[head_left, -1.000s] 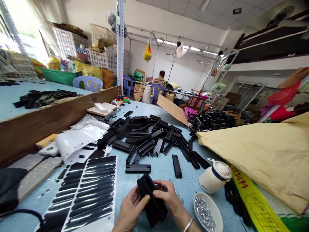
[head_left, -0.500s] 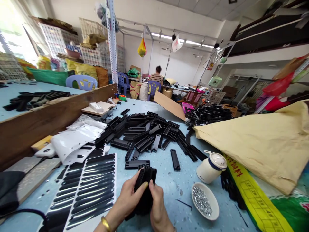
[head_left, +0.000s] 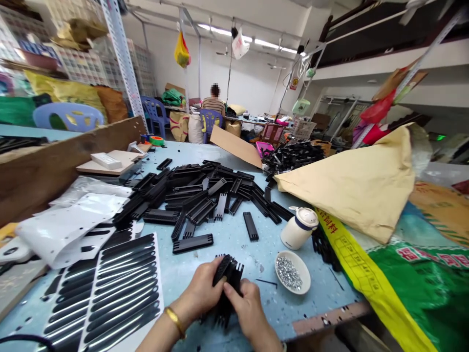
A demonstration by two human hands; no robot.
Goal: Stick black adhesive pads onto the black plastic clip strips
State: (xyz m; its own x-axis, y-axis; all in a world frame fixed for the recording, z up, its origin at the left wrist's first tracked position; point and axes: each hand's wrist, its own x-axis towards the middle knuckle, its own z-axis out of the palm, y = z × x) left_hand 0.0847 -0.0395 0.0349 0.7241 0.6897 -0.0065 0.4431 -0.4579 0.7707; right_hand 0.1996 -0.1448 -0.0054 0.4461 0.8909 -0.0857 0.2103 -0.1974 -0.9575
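Near the front edge of the blue table (head_left: 176, 274), my left hand (head_left: 201, 288) wraps round a stack of black slotted plastic strips (head_left: 230, 276). From the other side my right hand (head_left: 249, 305) grips the same stack, its thumb pressed on the strips. The pieces stand on end with toothed ends up; how many there are cannot be made out. Just beyond my hands lies a loose black strip (head_left: 192, 243), and another single strip (head_left: 250, 226) is farther right. A big heap of such strips (head_left: 198, 190) spreads behind them.
Left of my hands lies a sheet of glossy black adhesive strips (head_left: 122, 288). To the right are a white bowl (head_left: 307, 281) of small metal parts and a cream lidded cup (head_left: 298, 234). Brown paper (head_left: 351, 181) covers the right side. A person (head_left: 213, 103) sits far back.
The view has turned right, so the table's things appear farther left. The stack in my hands is now more fanned apart at the top, with both hands still gripping it.
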